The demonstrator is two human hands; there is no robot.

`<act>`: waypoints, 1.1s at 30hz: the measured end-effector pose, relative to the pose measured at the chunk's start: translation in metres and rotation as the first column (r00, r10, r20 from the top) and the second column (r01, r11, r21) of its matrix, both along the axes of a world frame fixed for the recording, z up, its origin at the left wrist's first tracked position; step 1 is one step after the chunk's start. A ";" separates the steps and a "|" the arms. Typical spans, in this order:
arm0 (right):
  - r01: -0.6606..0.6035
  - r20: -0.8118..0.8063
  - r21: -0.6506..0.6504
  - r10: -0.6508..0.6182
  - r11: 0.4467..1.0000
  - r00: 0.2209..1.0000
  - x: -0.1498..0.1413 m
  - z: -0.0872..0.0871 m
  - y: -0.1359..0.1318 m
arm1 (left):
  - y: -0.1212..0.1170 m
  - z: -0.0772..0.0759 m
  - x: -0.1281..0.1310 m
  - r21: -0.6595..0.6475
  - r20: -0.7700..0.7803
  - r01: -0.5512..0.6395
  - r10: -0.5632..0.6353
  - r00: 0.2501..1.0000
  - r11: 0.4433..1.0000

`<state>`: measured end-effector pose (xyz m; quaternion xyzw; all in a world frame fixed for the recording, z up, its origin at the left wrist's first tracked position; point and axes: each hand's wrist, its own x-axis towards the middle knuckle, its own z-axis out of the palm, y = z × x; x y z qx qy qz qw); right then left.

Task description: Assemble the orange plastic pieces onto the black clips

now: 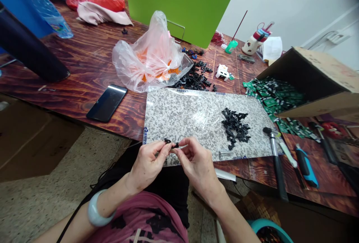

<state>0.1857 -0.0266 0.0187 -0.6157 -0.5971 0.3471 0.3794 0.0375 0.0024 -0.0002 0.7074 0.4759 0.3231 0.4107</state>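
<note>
Above the near edge of a speckled grey board (168,112), my left hand (150,160) pinches a small black plastic part (167,141) between thumb and fingers. My right hand (198,160) has its thumb and forefinger closed at the part's right end; whether it also holds a thin pin I cannot make out. Beyond the hands lies a heap of thin silvery pins (206,117) on the board. To its right is a pile of similar black plastic parts (235,127). A small clear piece (226,154) rests by the board's near edge.
A phone (107,102) lies left of the board. Behind it stands a clear plastic bag (151,60) with orange pieces, beside more black parts (196,76). On the right, green circuit boards (272,97) spill from a cardboard box (322,74), near a hammer (276,164) and a blue-handled cutter (307,166).
</note>
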 end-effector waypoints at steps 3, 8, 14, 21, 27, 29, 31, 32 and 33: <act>-0.058 0.044 -0.049 0.061 0.997 0.997 0.005 0.002 0.002 | 0.000 -0.001 -0.003 0.012 -0.038 0.079 -0.078 0.996 0.997; -0.186 0.222 -0.100 0.204 0.977 0.954 0.013 0.008 0.007 | 0.001 -0.001 -0.009 0.003 -0.060 0.186 -0.185 0.981 0.983; -0.349 0.356 -0.095 0.360 0.932 0.863 0.021 0.011 0.011 | 0.007 0.006 -0.016 -0.150 -0.005 0.320 -0.325 0.946 0.935; -0.218 0.288 0.239 0.146 0.946 0.947 0.035 0.001 0.010 | 0.010 0.009 -0.010 -0.385 0.304 0.240 -0.123 0.945 0.891; -0.143 0.223 0.216 0.093 0.966 0.970 0.037 -0.002 0.005 | 0.012 0.005 -0.005 -0.440 0.333 0.179 -0.026 0.943 0.880; -0.147 0.220 0.207 0.100 0.967 0.970 0.035 -0.004 0.004 | 0.012 0.004 -0.005 -0.448 0.325 0.169 -0.017 0.946 0.878; -0.148 0.230 0.207 0.099 0.967 0.968 0.034 -0.006 0.004 | 0.012 0.003 -0.005 -0.445 0.311 0.159 -0.014 0.950 0.881; -0.150 0.241 0.214 0.096 0.965 0.966 0.033 -0.006 0.003 | 0.011 0.002 -0.005 -0.442 0.307 0.156 -0.014 0.952 0.884; -0.154 0.254 0.228 0.094 0.962 0.963 0.032 -0.007 0.003 | 0.011 0.002 -0.005 -0.440 0.305 0.156 -0.017 0.952 0.884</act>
